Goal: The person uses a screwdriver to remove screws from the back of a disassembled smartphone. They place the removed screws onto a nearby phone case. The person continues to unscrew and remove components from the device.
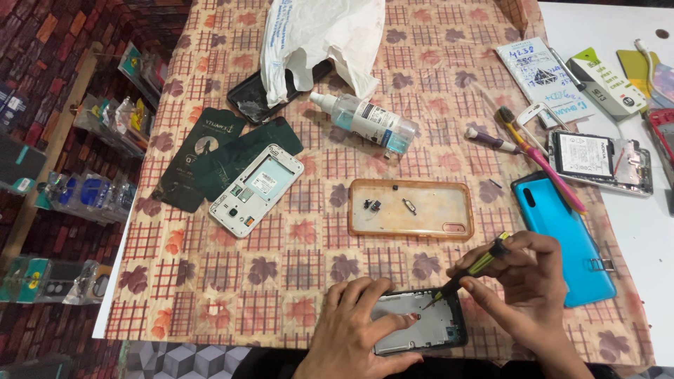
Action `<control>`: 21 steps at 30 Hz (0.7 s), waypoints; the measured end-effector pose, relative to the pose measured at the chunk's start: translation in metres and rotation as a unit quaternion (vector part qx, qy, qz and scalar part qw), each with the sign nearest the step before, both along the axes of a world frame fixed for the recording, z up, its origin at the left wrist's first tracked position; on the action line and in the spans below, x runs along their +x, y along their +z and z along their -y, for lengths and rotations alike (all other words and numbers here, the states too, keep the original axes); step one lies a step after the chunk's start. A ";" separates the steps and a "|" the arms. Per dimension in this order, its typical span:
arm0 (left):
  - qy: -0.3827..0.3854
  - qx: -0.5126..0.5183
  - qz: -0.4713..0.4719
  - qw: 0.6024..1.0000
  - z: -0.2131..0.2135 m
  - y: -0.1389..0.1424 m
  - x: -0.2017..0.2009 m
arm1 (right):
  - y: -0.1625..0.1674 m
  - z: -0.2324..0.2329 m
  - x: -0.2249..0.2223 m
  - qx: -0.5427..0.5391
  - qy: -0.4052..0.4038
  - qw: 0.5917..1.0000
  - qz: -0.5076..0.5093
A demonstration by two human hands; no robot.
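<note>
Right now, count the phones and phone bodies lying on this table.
5: a black opened phone frame under the left hand, a white opened phone, a turquoise phone back, a dark phone partly under the white plastic bag, and a battery-exposed phone. Others may be hidden.

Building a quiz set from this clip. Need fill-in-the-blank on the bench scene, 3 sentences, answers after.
1. The right hand holds a ____ with its tip on the opened phone.
2. The left hand presses down on the ____.
3. The small loose parts lie inside the clear ____ with the orange rim.

Missing words: screwdriver; opened phone; phone case
</note>
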State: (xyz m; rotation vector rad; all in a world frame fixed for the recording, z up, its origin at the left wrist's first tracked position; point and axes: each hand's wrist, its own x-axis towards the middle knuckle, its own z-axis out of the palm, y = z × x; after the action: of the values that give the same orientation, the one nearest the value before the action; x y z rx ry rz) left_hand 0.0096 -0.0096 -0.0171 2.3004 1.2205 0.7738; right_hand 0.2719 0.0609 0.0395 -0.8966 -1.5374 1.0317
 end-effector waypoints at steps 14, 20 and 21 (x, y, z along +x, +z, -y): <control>0.003 -0.012 0.014 1.000 0.000 0.003 -0.001 | -0.003 -0.001 -0.001 0.008 0.017 0.999 0.028; 0.000 -0.026 0.014 1.000 0.000 0.003 -0.001 | -0.006 -0.002 0.000 0.009 0.014 1.000 0.021; -0.001 -0.029 0.014 0.999 0.000 0.002 -0.001 | -0.006 -0.002 0.000 0.009 0.015 1.000 0.019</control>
State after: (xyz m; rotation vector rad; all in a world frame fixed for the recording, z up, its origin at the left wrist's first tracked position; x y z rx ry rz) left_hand 0.0086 -0.0096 -0.0146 2.2362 1.2130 0.7572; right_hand 0.2717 0.0628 0.0338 -0.8877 -1.5940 1.0262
